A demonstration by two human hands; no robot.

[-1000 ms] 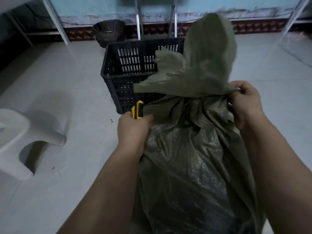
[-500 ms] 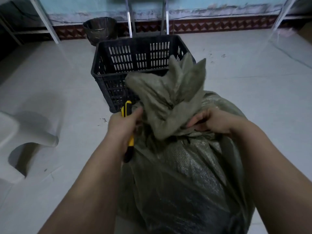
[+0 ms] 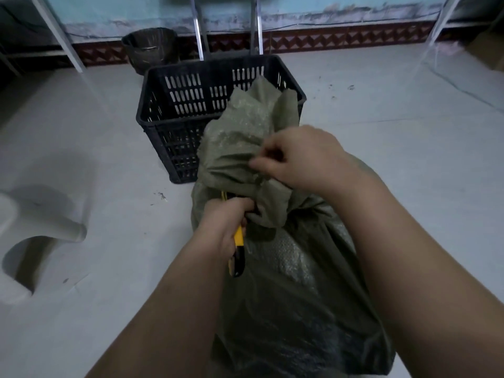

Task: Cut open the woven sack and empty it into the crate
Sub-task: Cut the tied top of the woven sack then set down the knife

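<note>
A full olive-green woven sack point(image 3: 294, 282) stands upright on the floor right in front of me. Its bunched top flops forward over the neck. My right hand point(image 3: 297, 159) pinches that bunched top from the right. My left hand point(image 3: 226, 227) grips a yellow-and-black utility knife point(image 3: 238, 252) and presses against the left side of the sack's neck; the blade end is hidden under the fabric. Just beyond the sack stands a black slotted plastic crate point(image 3: 174, 126), whose inside looks empty where I can see it.
A white plastic stool point(image 3: 32, 233) sits at the left. A dark bucket point(image 3: 150, 47) stands by the back wall behind the crate. Metal frame legs point(image 3: 199, 28) rise along the wall. The pale floor stretches to the right.
The sack's tall top has dropped from upright to folded forward. My right hand moved from the neck's right side onto the bunched top. My left hand slid lower with the knife under the fold.
</note>
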